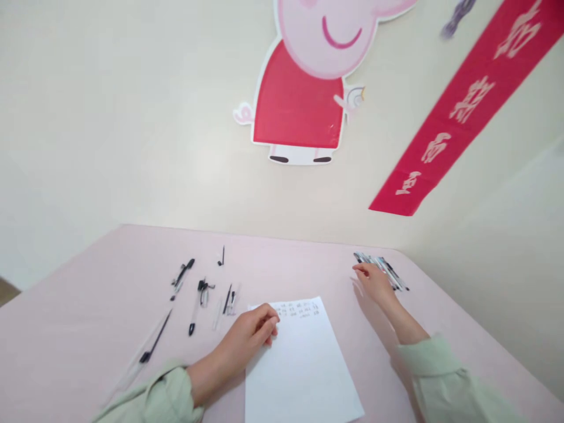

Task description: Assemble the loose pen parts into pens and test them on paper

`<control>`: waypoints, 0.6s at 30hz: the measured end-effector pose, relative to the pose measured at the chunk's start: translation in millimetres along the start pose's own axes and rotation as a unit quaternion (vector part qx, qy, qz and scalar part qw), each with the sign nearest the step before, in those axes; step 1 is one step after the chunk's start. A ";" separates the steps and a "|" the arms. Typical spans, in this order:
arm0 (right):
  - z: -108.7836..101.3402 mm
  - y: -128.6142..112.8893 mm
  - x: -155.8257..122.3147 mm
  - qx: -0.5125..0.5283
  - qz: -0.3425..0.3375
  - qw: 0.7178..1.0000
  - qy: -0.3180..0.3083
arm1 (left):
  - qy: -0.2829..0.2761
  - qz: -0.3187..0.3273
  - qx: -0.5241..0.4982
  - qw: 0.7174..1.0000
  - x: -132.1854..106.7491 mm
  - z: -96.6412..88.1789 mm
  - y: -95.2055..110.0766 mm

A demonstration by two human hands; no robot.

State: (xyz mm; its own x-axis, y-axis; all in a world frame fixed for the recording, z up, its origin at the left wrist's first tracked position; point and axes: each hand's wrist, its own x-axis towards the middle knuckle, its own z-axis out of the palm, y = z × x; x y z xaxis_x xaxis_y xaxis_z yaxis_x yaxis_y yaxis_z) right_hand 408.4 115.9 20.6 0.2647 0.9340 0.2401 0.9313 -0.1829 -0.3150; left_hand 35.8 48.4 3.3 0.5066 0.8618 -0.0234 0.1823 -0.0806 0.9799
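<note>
Pens in a loose bundle (pixel 388 271) lie on the bench (pixel 88 305) at 2 o'clock from the sheet of paper (pixel 304 370), close to the far right edge. We see the right hand (pixel 373 282) stretched out to them, flat and open, its fingertips touching the bundle's near end at 9 o'clock; it grips nothing. The left hand (pixel 251 335) rests on the sheet's corner at 10 o'clock with its fingers curled under; we cannot tell whether it encloses anything. The sheet carries a few rows of small writing along its far edge, too small to read. At 10 o'clock from the sheet, well apart from the bundle, lie scattered pen parts (pixel 202 291), among them one long black refill (pixel 156 338). On the wall behind, at 12 o'clock, hangs a cartoon pig cutout (pixel 304 88), with a red banner (pixel 462 111) at 2 o'clock.
</note>
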 end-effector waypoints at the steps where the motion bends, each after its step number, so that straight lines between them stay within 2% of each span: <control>1: 4.7 -19.7 -8.6 0.029 -0.035 0.999 -0.018 | 0.000 0.003 0.009 1.000 -0.4 -0.3 -0.5; 3: 13.1 -64.2 -32.2 0.164 -0.110 0.978 -0.072 | -0.002 0.005 0.019 1.000 -1.2 -1.0 -0.6; 4: 16.8 -87.4 -45.9 0.228 -0.120 0.960 -0.112 | -0.002 0.005 0.024 1.000 -1.6 -1.3 0.1; 7: 27.7 -150.4 -82.6 0.363 -0.108 0.891 -0.251 | -0.006 0.012 0.045 0.999 -2.3 -1.9 3.3; 9: 36.7 -179.7 -96.1 0.408 -0.105 0.860 -0.288 | -0.004 0.020 0.058 0.998 -2.5 -1.9 4.8; 10: 42.0 -189.5 -99.1 0.420 -0.105 0.854 -0.288 | -0.001 0.023 0.061 0.998 -2.5 -1.8 4.8; 12: 53.5 -200.3 -99.8 0.429 -0.093 0.860 -0.261 | 0.004 0.025 0.063 0.998 -2.6 -1.4 3.3; 14: 64.2 -202.3 -97.6 0.411 -0.093 0.883 -0.208 | 0.003 0.029 0.068 0.997 -2.8 -1.0 0.4; 16: 71.6 -199.8 -96.3 0.374 -0.117 0.904 -0.171 | 0.000 0.035 0.079 0.996 -3.0 -0.8 -2.6; 18: 74.6 -196.5 -96.9 0.348 -0.143 0.911 -0.168 | -0.001 0.038 0.090 0.995 -3.3 -0.6 -4.6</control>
State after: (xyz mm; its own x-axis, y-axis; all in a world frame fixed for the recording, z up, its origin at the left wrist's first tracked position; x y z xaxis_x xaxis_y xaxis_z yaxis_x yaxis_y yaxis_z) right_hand 181.1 84.3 -9.2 -0.1638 0.9757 0.1455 0.5350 0.2118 -0.8179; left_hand 32.8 46.2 -1.0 0.5263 0.8489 0.0487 0.2921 -0.2343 0.9272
